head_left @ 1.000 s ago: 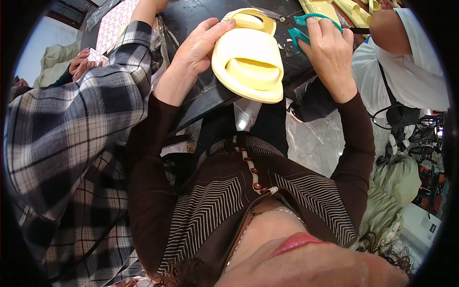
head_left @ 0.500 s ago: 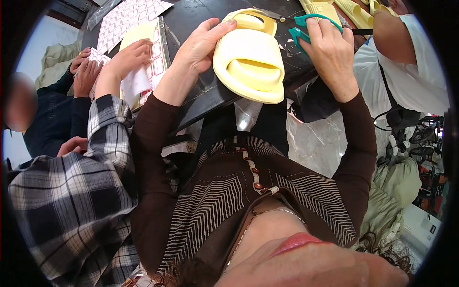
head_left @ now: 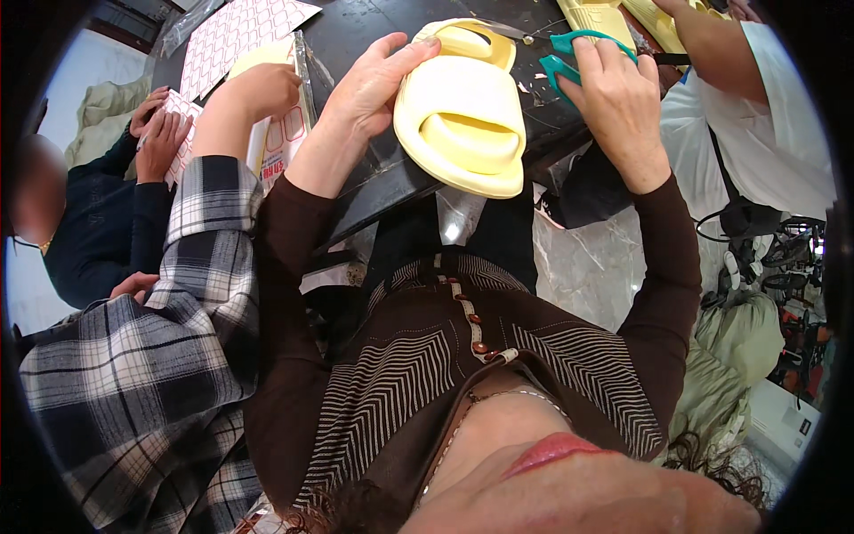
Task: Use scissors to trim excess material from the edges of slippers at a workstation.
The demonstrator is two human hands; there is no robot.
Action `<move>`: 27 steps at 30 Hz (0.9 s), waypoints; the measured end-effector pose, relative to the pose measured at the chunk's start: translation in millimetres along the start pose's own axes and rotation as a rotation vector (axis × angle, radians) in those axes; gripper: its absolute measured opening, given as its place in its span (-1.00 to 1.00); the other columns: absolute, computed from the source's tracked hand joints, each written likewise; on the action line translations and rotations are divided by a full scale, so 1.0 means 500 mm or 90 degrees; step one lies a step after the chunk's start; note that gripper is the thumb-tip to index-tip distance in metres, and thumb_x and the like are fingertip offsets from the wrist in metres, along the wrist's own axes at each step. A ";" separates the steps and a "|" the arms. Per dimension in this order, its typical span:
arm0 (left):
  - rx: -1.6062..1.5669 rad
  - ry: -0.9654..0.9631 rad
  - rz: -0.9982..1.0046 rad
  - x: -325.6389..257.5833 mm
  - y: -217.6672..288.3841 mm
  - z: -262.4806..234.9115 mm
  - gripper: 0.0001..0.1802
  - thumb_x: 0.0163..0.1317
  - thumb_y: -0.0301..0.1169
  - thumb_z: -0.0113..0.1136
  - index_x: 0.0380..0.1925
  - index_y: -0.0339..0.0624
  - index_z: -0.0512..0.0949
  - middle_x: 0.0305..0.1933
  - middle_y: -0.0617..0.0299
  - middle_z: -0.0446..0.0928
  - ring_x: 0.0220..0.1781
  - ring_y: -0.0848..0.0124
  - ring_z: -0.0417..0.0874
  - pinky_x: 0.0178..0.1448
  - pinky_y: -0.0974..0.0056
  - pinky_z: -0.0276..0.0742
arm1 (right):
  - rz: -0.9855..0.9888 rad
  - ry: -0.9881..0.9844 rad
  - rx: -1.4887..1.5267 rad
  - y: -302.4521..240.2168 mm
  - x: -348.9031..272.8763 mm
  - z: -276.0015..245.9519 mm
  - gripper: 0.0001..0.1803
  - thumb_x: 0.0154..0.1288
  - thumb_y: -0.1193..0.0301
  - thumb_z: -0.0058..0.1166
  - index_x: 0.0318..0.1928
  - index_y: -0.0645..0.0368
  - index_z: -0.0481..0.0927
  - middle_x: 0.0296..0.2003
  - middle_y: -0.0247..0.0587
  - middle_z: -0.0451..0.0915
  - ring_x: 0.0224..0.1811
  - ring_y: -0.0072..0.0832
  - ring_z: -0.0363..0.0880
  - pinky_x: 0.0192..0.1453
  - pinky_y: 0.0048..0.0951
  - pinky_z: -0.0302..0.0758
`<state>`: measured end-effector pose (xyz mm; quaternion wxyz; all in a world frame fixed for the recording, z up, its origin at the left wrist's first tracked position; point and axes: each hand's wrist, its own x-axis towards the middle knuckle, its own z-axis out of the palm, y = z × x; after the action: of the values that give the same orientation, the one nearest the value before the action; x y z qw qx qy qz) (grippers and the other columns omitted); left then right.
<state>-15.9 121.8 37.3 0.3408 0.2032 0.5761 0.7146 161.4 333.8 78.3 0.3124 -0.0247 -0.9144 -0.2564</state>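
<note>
My left hand (head_left: 366, 96) grips a pale yellow slide sandal (head_left: 471, 93) by its left side, thumb over its far edge. The sandal is tilted above the table's near edge, with its wide strap facing up. Just beyond it is another yellow sandal (head_left: 494, 49), partly covered; whether my left hand touches this one too I cannot tell. To the right, my right hand (head_left: 623, 107) is closed on scissors with teal handles (head_left: 559, 68). Their blades point left toward the farther sandal, and the tips are hard to make out.
Small pale scraps (head_left: 540, 89) lie on the black table (head_left: 374, 191). At left, a co-worker's plaid sleeve (head_left: 209, 200) reaches over red-and-white label sheets (head_left: 240, 36), beside another person in dark clothes. More yellow sandals (head_left: 598, 20) lie far right, near a person in white (head_left: 738, 133).
The near sandal has shifted slightly left and tilted a little. My right hand and the scissors have barely moved. The plaid-sleeved co-worker's hand has moved farther across the sheets.
</note>
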 end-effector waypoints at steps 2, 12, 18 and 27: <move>-0.003 -0.005 -0.002 0.001 0.001 0.001 -0.09 0.20 -0.16 0.36 0.33 -0.47 0.09 0.14 -0.10 0.41 0.13 0.31 0.56 0.10 0.32 0.62 | 0.012 -0.005 0.018 0.003 0.002 0.006 -0.49 0.00 0.20 0.35 -0.06 0.12 0.50 -0.29 -0.32 0.53 -0.26 -0.44 0.55 -0.20 -0.34 0.29; -0.007 -0.009 0.006 0.001 0.007 0.006 0.00 0.19 -0.27 0.38 0.38 -0.50 -0.08 0.14 -0.29 0.42 0.05 0.18 0.65 0.00 0.25 0.68 | 0.007 0.048 0.066 0.013 -0.002 0.015 -0.54 -0.04 0.17 0.38 -0.20 0.03 0.44 -0.39 -0.35 0.45 -0.34 -0.45 0.56 -0.17 -0.31 0.28; 0.003 -0.010 0.025 -0.022 0.013 0.012 0.00 0.19 -0.29 0.38 0.38 -0.49 -0.08 0.12 -0.31 0.43 0.02 0.17 0.67 -0.02 0.23 0.70 | 0.013 0.024 0.088 0.008 -0.017 0.008 -0.50 -0.02 0.24 0.36 -0.06 0.14 0.51 -0.30 -0.27 0.54 -0.30 -0.36 0.55 -0.23 -0.34 0.28; 0.062 0.001 0.048 -0.032 0.020 0.024 0.01 0.17 -0.27 0.39 0.37 -0.49 -0.07 0.03 -0.33 0.49 -0.09 0.17 0.71 -0.09 0.23 0.72 | 0.017 0.020 0.062 0.009 -0.030 -0.011 -0.52 -0.01 0.23 0.36 -0.09 0.12 0.51 -0.31 -0.31 0.54 -0.33 -0.40 0.55 -0.24 -0.36 0.27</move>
<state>0.8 117.4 51.8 0.3027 0.2406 0.6022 0.6985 177.5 336.8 75.0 0.3313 -0.0177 -0.9203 -0.2074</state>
